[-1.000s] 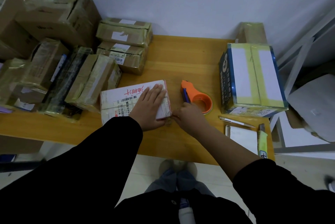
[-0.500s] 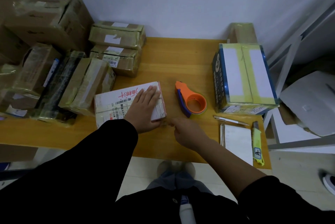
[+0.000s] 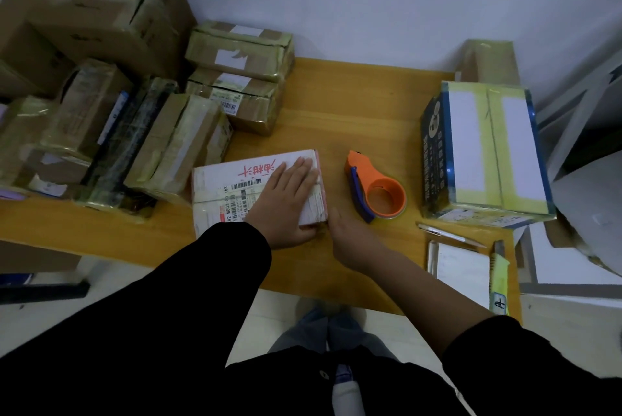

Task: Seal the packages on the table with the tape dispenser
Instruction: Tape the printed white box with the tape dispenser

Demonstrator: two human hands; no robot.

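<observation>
While left hand (image 3: 286,200) presses one white package (image 3: 222,186), one tape dispenser (image 3: 377,190) nearby.

white package (image 3: 235,186): left hand (image 3: 286,200) hides part of top; we can't read its print
stacked boxes (image 3: 33,28): cut by left edge

left hand (image 3: 286,200): palm down, fingers straight and together | right hand (image 3: 350,234): just beside it (nearly touching), fingers extended
</observation>
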